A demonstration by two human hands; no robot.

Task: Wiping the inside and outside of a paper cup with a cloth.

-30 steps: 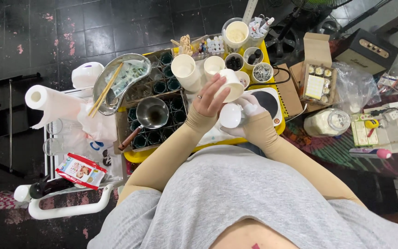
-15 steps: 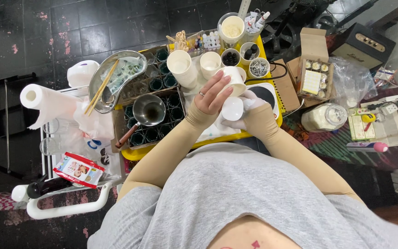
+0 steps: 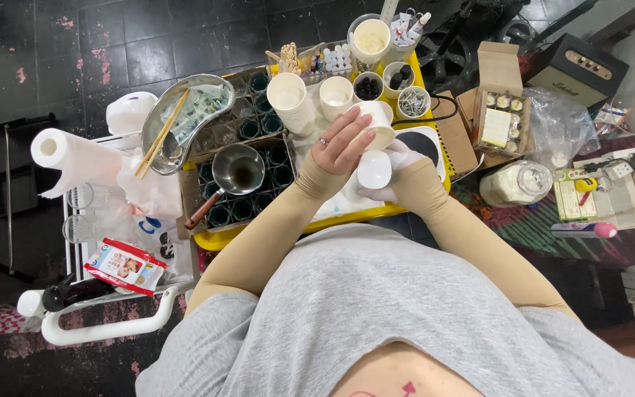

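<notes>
- Head view: white cup [image 3: 374, 170] above yellow tray [image 3: 259, 234]; left hand [image 3: 343, 142] fingers curled over another cup [image 3: 378, 123]; right hand [image 3: 398, 165] mostly hidden, grip unclear
- Judged early: stacked cups [image 3: 288, 101] beside remain unused; saucepan [image 3: 237, 173] nearby

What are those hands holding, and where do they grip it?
The left hand grips a white cup over its rim; the right hand cradles another white cup from below.
</notes>
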